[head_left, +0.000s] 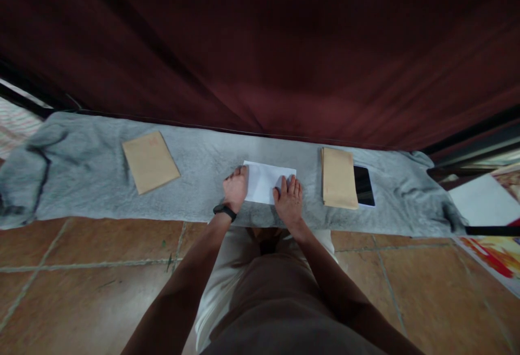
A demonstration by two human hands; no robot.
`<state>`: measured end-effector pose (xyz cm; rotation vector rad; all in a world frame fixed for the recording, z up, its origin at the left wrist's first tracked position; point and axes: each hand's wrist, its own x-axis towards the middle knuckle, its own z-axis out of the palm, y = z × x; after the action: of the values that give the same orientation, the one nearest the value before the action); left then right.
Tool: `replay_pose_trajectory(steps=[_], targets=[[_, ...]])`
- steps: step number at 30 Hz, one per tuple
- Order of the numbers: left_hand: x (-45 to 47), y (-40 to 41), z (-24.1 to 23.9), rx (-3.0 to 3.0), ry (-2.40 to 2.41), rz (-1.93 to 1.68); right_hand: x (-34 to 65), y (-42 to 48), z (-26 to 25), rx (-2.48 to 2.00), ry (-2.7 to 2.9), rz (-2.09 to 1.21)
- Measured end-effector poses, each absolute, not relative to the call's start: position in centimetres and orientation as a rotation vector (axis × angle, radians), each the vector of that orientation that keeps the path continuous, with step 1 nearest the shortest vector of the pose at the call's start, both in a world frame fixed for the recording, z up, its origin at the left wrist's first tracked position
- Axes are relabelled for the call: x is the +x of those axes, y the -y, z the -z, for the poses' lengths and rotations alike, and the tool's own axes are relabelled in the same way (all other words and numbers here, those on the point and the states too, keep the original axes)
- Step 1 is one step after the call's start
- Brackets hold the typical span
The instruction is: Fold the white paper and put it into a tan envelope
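Paper first: a white sheet is lying flat in the middle of a long grey cloth that's spread over the floor, and both of the person's hands are resting on it. Looks folded over, though I can't say for sure from here.

Left hand is sitting on the sheet's left edge, fingers curled together around that edge, thumb side up against the paper, so it's more pinning or pinching than flat pressing. Can't quite tell whether it's actually gripping the edge or just leaning on it. There's a black band on that wrist.

Right hand is lying palm down on the near right part of the sheet, fingers straight and held close together, tips pointing away from the person.

Out past the right fingers, a tan envelope is lying near the sheet but not touching it, and a dark tablet is peeking out from under its far side. Off beyond the left fingers, well apart from the paper, another tan envelope is sitting at a bit of an angle.

Straight ahead of the fingertips a dark red curtain is hanging down to the cloth. Behind the wrists it's brown floor tiles, and the person is kneeling or crouching there.
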<state>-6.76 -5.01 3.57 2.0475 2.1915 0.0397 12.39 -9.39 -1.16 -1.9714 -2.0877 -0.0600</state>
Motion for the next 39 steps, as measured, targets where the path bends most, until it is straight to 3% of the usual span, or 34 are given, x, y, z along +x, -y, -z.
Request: replay_pose_trajectory(steps=[23, 27, 32, 39], targets=[[-7.0, 4.7, -3.4, 2.029, -2.212, -0.060, 11.7, 9.7, 1.8, -1.806, 2.144, -0.058], [-6.6, 5.0, -3.2, 2.125, -2.235, -0.255, 11.6, 9.7, 2.0, -1.801, 2.143, -0.044], [-4.2, 7.2, -1.6, 2.321, -1.904, -0.597, 11.6, 9.7, 2.0, -1.790, 2.143, -0.039], [-2.4, 9.0, 0.2, 2.377, -1.790, -0.478, 11.7, 9.8, 1.9, -1.808, 2.152, -0.038]])
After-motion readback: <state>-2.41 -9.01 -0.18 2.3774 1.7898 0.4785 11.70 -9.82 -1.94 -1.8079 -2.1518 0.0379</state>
